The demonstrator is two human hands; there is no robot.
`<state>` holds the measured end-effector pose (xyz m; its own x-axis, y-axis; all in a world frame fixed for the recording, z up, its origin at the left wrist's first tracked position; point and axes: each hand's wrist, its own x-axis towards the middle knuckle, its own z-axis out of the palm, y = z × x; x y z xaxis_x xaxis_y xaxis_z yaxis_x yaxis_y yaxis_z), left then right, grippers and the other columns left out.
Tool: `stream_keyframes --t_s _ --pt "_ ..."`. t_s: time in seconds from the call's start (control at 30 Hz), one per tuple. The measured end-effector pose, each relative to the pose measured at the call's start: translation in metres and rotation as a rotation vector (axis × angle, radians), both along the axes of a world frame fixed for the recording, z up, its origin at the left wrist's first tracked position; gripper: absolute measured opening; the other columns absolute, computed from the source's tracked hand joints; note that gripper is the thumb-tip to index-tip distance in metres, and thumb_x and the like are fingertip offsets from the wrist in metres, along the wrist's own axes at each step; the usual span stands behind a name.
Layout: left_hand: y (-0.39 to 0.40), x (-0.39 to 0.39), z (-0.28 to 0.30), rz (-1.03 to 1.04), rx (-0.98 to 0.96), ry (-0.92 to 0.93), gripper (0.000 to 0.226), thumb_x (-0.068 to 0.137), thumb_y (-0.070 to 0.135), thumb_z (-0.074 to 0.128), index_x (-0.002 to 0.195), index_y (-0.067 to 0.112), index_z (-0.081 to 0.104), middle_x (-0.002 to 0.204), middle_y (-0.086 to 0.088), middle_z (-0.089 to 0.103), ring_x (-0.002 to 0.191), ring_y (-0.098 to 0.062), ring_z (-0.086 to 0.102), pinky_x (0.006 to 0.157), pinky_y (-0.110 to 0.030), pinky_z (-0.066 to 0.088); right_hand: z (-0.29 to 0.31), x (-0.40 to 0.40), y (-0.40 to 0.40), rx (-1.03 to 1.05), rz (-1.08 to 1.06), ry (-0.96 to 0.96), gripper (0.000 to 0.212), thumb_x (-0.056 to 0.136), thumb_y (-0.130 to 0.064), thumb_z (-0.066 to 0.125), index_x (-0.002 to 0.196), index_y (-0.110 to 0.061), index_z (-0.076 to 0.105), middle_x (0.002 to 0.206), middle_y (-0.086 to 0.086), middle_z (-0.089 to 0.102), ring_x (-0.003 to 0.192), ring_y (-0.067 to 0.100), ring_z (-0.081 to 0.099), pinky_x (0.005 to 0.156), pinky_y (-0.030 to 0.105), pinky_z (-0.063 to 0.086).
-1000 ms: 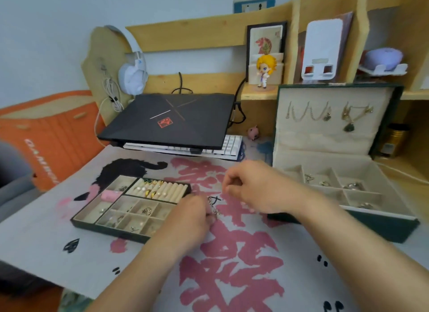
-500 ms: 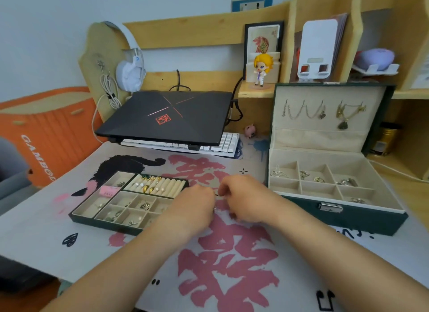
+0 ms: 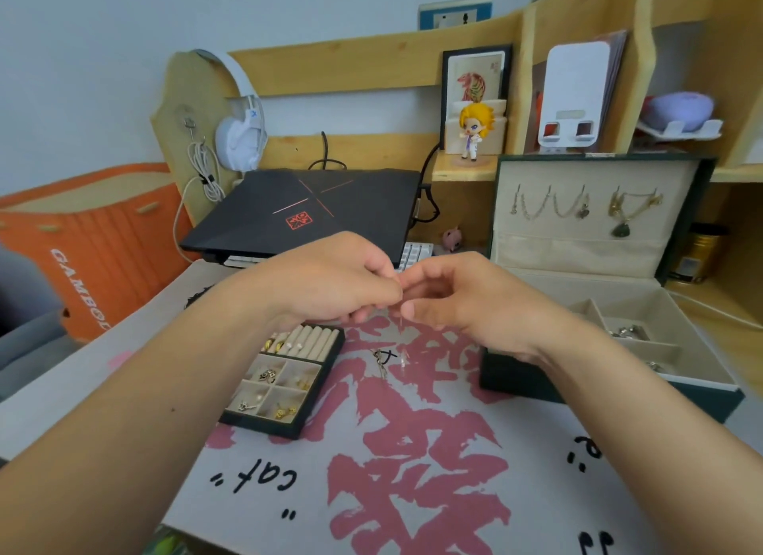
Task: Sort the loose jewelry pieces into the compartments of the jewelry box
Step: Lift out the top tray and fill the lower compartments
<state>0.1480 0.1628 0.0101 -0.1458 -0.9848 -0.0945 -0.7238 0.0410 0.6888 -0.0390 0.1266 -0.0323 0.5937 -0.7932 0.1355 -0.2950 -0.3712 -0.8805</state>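
Two hands point(image 3: 396, 294) hide most of a thin, blurry chain point(image 3: 401, 339).

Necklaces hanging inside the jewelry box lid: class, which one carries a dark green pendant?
The gold-toned necklace on the right side of the jewelry box lid. Its dark green pendant hangs lowest; the silver chain to its left has only a small dark charm.

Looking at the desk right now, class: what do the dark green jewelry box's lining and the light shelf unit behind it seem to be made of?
Dark green jewelry box: its cream lining looks like soft matte fabric, perhaps velvet or linen, with no shine. Light shelf unit: pale unpainted wood, possibly plywood, with visible grain and raw edges.
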Motion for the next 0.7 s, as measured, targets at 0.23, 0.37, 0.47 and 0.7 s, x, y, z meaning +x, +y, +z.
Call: stream_keyframes --t_s 0.23,0.37,0.47,0.7 --pt "-0.004 -0.005 -0.002 -0.021 -0.109 0.035 0.012 0.086 0.019 0.063 0.082 0.018 0.074 0.059 0.000 0.062 0.060 -0.015 0.052 0.066 -0.035 0.045 0.005 -0.011 -0.006 0.078 -0.039 -0.085 0.008 0.086 -0.010 0.076 0.093 -0.007 0.076 0.083 0.008 0.076 0.077 0.018 0.062 0.078 0.041 0.050" --pt "-0.007 -0.001 -0.005 -0.002 -0.123 0.041 0.013 0.086 0.018 0.062 0.080 0.018 0.074 0.058 0.002 0.063 0.058 -0.012 0.055 0.067 -0.030 0.047 0.009 -0.022 -0.012 0.191 0.016 -0.051 0.009 0.088 -0.008 0.073 0.096 -0.005 0.075 0.080 0.008 0.074 0.070 0.015 0.060 0.066 0.028 0.047" --pt "-0.010 0.003 -0.004 0.015 -0.142 0.040 0.015 0.084 0.017 0.062 0.076 0.019 0.074 0.058 0.002 0.064 0.060 -0.012 0.057 0.077 -0.038 0.054 0.009 -0.029 -0.017 0.268 0.063 -0.023 0.016 0.083 -0.013 0.075 0.098 -0.006 0.077 0.080 0.008 0.073 0.072 0.015 0.060 0.068 0.028 0.047" --pt "-0.013 0.011 -0.004 0.108 -0.184 0.051 0.017 0.083 0.012 0.060 0.073 0.017 0.073 0.055 0.002 0.062 0.056 -0.008 0.056 0.071 -0.030 0.047 0.009 -0.040 -0.024 0.457 0.161 -0.128 0.028 0.077 -0.017 0.073 0.102 -0.006 0.077 0.091 0.011 0.075 0.078 0.015 0.068 0.074 0.024 0.054"
